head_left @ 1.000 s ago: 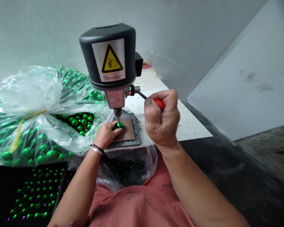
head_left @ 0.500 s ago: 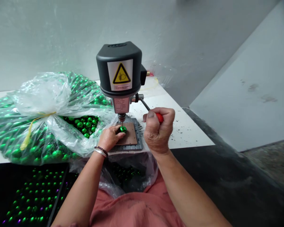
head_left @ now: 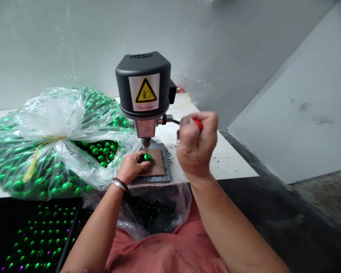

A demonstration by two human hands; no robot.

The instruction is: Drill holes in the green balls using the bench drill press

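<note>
My left hand (head_left: 133,166) pinches a shiny green ball (head_left: 147,157) against a brown board (head_left: 157,165) under the drill press (head_left: 143,83). The thin drill bit (head_left: 147,150) points straight down at the ball's top; whether its tip is inside the ball I cannot tell. My right hand (head_left: 198,142) is wrapped round the red knob (head_left: 199,124) of the press's feed lever (head_left: 174,121), to the right of the drill head. The brown board lies on the grey ribbed base (head_left: 167,172) of the press.
A large clear plastic bag (head_left: 49,113) full of green balls lies left of the press, tied with yellow string (head_left: 34,167). Dark shavings lie on the white table (head_left: 230,163). An open bag (head_left: 183,204) with green balls hangs at my lap. More balls fill a black tray (head_left: 39,235) at lower left.
My right hand has moved up and to the right with the lever's red knob, so the lever stands nearer level. The left hand still holds the green ball in nearly the same place.
</note>
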